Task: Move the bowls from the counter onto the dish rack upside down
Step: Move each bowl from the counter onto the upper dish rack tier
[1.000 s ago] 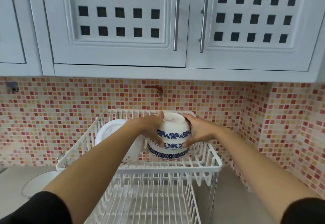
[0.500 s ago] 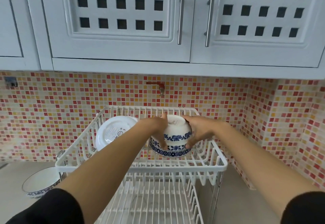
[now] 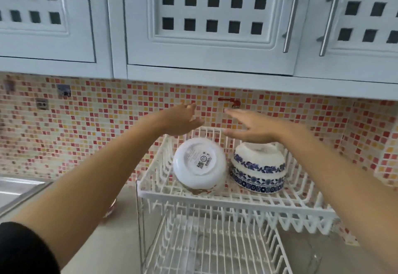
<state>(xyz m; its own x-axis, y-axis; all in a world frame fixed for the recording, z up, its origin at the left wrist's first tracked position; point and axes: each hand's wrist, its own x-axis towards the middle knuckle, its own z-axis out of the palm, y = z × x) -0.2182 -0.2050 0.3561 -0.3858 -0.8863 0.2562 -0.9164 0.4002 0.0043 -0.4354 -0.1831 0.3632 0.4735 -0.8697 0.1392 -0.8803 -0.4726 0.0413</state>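
Two blue-patterned white bowls [image 3: 258,169] sit stacked upside down on the right of the white dish rack's [image 3: 237,206] upper tier. To their left a plain white bowl [image 3: 199,163] leans on its side, its labelled base facing me. My left hand [image 3: 183,119] hovers open above the white bowl, holding nothing. My right hand [image 3: 252,128] is spread flat just above the stacked bowls, apart from them. Part of another bowl [image 3: 111,208] peeks out on the counter from under my left forearm.
The rack's lower tier [image 3: 211,250] lies below and in front. A steel sink edge [image 3: 19,189] is at the left. Mosaic tiles back the counter, with a small red tap [image 3: 231,102] on them. White wall cabinets [image 3: 215,22] hang overhead.
Both hands let go of the blue-patterned bowl, now resting on the other one, and rose above the rack. The view has swung left, so the rack sits further right.
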